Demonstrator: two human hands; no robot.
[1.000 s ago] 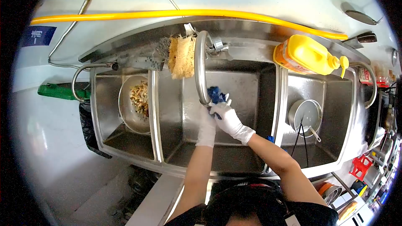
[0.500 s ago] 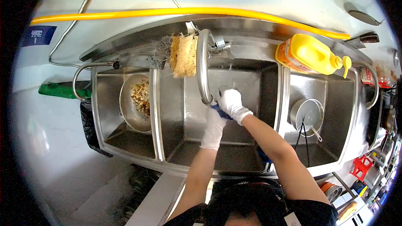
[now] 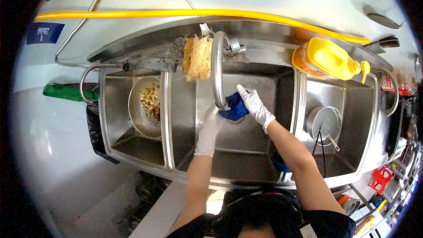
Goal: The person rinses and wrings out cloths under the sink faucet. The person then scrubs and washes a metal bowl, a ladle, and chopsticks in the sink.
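Between my white-gloved hands a blue cloth is spread out over the middle sink basin. My left hand grips the cloth's left end; it is slightly blurred, and its fingertips are partly hidden by the faucet. On the right edge of the cloth, my right hand is closed, with fingers toward the back of the basin. The faucet's mouth is right above the left part of the cloth.
A pan of food scraps sits in the left basin. In the right basin stands a saucepan. A yellow jug lies along the back ledge; a loofah and a wire scrubber are beside the faucet. Another blue cloth hangs at the front.
My hands have moved apart, the left one left and toward me, the right one to the right. The cloth, bunched and mostly covered before, is now opened out between them.
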